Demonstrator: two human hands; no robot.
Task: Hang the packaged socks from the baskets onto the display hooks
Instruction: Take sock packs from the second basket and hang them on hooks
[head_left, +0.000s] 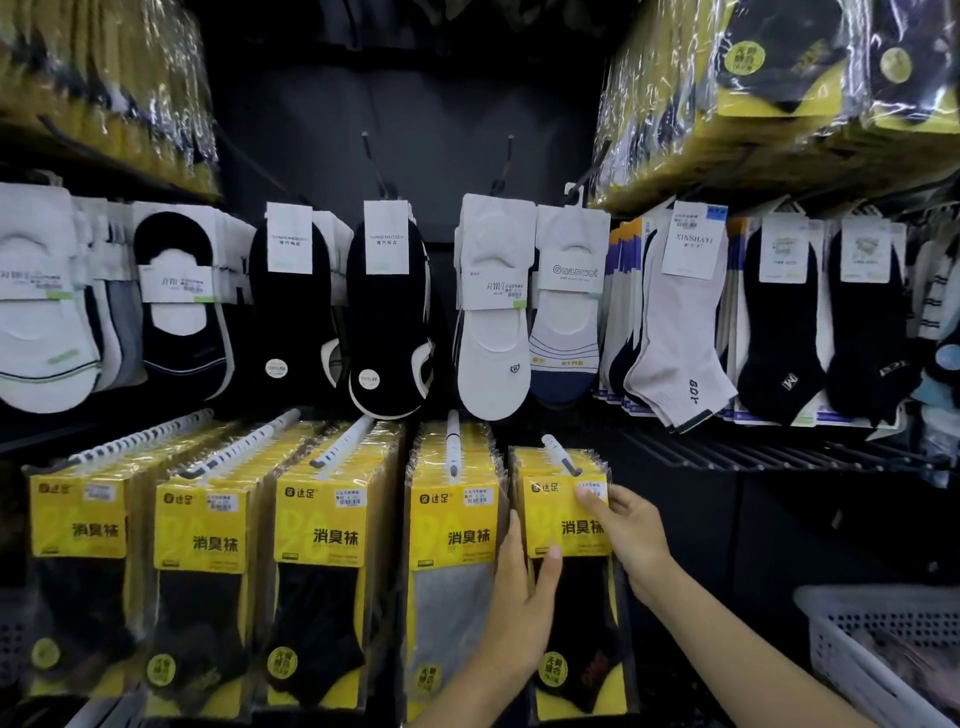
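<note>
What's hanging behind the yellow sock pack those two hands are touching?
More yellow packs hang on the same hook behind the front pack. Only their top edges show; the front pack covers the rest.

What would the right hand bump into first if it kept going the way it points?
Likely the display hook: the right hand holds the yellow sock pack near its top, pointing up-left at the hook's tip. Depth is unclear.
</note>
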